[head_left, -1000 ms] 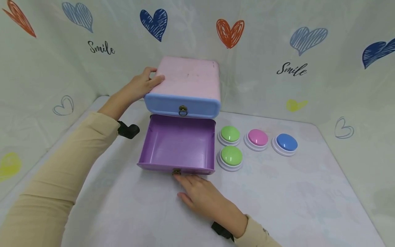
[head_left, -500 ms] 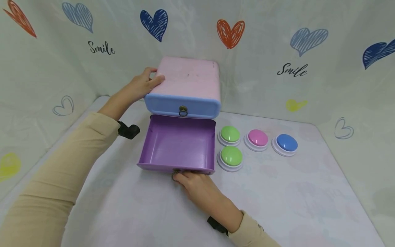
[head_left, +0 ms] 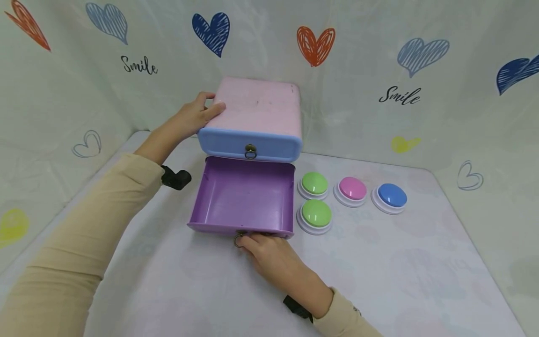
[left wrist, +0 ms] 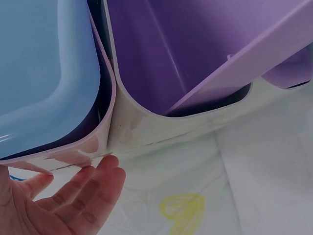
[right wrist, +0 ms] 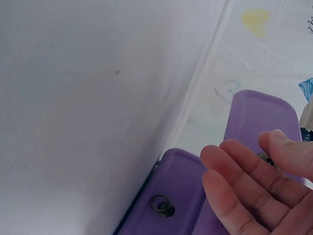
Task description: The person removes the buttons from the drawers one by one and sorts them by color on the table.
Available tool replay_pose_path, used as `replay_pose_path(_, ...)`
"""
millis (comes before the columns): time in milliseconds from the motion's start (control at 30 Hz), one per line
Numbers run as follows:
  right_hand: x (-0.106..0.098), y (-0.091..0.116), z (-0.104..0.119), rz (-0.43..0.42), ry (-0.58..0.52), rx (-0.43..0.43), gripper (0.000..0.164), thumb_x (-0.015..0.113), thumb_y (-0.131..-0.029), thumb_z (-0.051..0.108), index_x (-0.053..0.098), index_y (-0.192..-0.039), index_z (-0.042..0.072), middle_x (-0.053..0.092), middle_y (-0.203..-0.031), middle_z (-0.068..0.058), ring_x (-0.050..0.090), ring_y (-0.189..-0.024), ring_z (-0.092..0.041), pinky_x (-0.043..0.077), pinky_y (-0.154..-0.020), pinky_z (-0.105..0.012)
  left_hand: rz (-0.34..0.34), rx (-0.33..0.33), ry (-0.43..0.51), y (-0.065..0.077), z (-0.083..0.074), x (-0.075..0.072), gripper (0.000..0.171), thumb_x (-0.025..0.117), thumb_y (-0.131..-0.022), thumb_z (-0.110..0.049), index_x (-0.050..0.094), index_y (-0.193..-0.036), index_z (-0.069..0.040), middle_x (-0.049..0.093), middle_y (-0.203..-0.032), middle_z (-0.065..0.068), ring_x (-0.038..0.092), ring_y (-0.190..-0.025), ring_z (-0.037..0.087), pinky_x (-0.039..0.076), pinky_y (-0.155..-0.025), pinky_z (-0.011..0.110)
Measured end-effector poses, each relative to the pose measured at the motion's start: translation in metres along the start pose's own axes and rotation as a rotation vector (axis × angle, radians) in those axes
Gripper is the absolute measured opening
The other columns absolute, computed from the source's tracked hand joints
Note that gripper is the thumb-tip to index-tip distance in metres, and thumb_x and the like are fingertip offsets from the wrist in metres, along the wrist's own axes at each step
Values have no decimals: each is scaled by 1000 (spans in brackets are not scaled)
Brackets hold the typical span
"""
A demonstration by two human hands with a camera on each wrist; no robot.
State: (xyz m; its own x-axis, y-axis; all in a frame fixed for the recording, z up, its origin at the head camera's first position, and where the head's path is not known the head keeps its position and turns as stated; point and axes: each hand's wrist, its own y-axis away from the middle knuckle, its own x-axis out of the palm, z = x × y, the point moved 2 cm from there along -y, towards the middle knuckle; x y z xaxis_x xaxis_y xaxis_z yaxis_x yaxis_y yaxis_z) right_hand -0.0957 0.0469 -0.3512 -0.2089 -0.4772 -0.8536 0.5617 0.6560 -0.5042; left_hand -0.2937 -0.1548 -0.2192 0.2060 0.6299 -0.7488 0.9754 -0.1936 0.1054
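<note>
A small pink drawer cabinet (head_left: 257,103) has a closed blue top drawer (head_left: 227,142) with a ring pull. Below it, a purple drawer (head_left: 244,201) is pulled out, nothing inside. My left hand (head_left: 195,114) rests on the cabinet's left edge, thumb on top; in the left wrist view its fingertips touch the side. At the purple drawer's front, my right hand (head_left: 271,257) pinches the ring pull (head_left: 238,240) between thumb and index finger, the other fingers loosely bent. Another purple drawer front (right wrist: 181,174) with its own ring sits lower, near the table, in the right wrist view.
Right of the open drawer stand two green push buttons (head_left: 316,213), a pink push button (head_left: 353,188) and a blue push button (head_left: 391,194), all on white bases. A cloth backdrop (head_left: 358,107) printed with hearts rises behind the white table (head_left: 421,262).
My right hand has gone from straight fingers against the drawer's front to thumb and index finger at the ring pull, which now stands out. Left hand, cabinet, drawer and buttons stay put.
</note>
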Motion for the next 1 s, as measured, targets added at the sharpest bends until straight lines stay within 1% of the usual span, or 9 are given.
replay_pose_path(200,-2,0,0,-26,8,-8,12,68,-82,8,64,-91,16,64,-82,7,58,-69,-3,46,-63,-15,1,-1,-2,-1,1,0,77,31,-93,-58,1,-150,-15,34,-144,26,47,-118,41,40,-98,55)
replay_pose_path(500,-4,1,1,-83,3,-3,9,66,-84,12,62,-92,15,57,-76,6,52,-63,-5,44,-60,-15,-1,3,6,0,1,0,77,31,-93,-58,1,-150,-15,33,-144,26,47,-118,41,40,-98,55)
replay_pose_path(733,-8,-1,0,-84,-20,2,9,65,-85,11,62,-93,14,57,-78,4,53,-66,-5,44,-62,-14,-2,-2,3,0,1,1,77,31,-93,-58,1,-150,-16,33,-145,25,46,-119,41,39,-98,56)
replay_pose_path(1000,-12,-8,-1,-62,-74,63,9,62,-88,9,63,-96,13,61,-87,3,57,-76,-6,48,-69,-16,1,-8,5,-2,1,0,77,31,-94,-57,1,-150,-16,34,-144,25,45,-120,40,38,-100,55)
